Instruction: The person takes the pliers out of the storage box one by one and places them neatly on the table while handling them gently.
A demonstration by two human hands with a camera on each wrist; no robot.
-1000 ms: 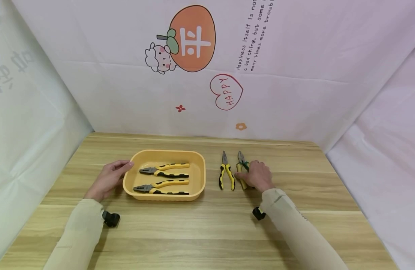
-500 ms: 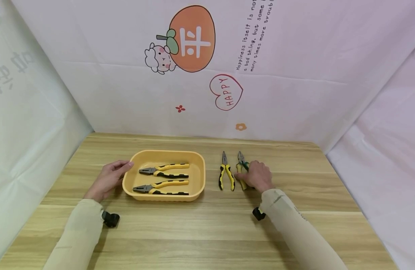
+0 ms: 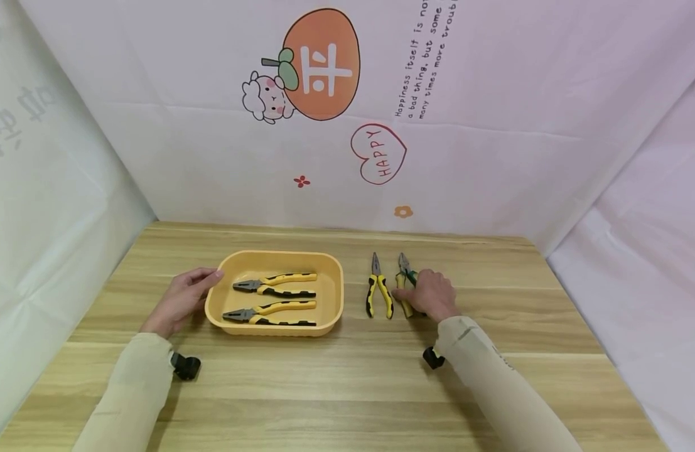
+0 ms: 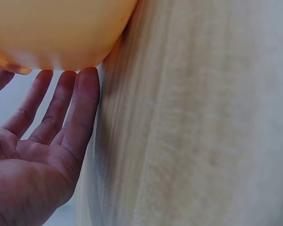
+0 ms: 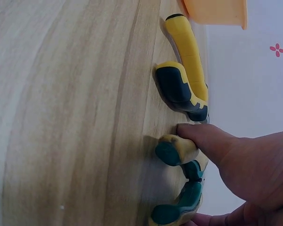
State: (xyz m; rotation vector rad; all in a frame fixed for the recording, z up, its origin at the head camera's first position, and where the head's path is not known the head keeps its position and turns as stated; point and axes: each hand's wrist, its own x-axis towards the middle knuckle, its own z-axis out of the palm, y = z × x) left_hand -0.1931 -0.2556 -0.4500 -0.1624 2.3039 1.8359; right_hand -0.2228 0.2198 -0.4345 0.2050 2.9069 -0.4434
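Note:
My left hand (image 3: 180,301) holds the left end of a yellow plastic basin (image 3: 336,301), thumb at the rim and fingertips against the outer wall, as the left wrist view shows. Inside lie two combination pliers with yellow-black handles, the upper pliers (image 3: 279,278) and lower pliers (image 3: 279,307), jaws pointing left. To the right, my right hand (image 3: 434,295) grips pliers with green and cream handles (image 3: 404,279) lying on the table, its thumb against one handle; the fingers are partly hidden. Between basin and right hand lie yellow-black long-nose pliers (image 3: 379,285), handles spread.
The wood-grain table (image 3: 302,389) meets a white printed cloth (image 3: 211,163) behind, with more cloth at both sides. A black camera (image 3: 185,366) is strapped at the left wrist and another camera (image 3: 434,358) at the right.

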